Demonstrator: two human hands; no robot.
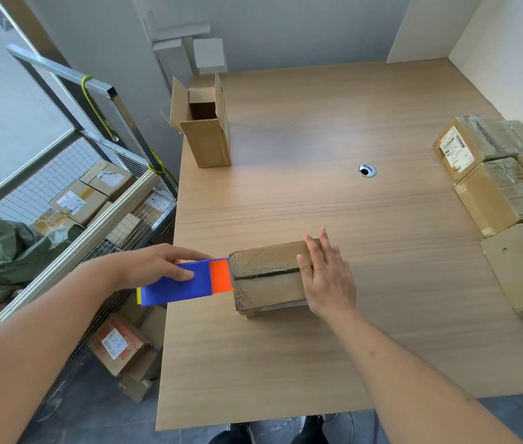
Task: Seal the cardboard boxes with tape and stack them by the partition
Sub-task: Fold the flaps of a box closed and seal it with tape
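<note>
**Taping the small box near the table edge**

Both forearms reach in from the bottom. Left hand [154, 267] grips a blue and orange tape dispenser [186, 282], its orange end touching the left end of a closed cardboard box [266, 278] lying on the wooden table [317, 193]. Right hand [327, 277] rests flat on the box's right end, fingers straight. A dark seam runs along the top; can't really tell if tape is on it. An open box [205, 129] stands at the far left corner. Taped boxes [497, 187] sit together along the right edge by the white partition [510, 52].
</note>
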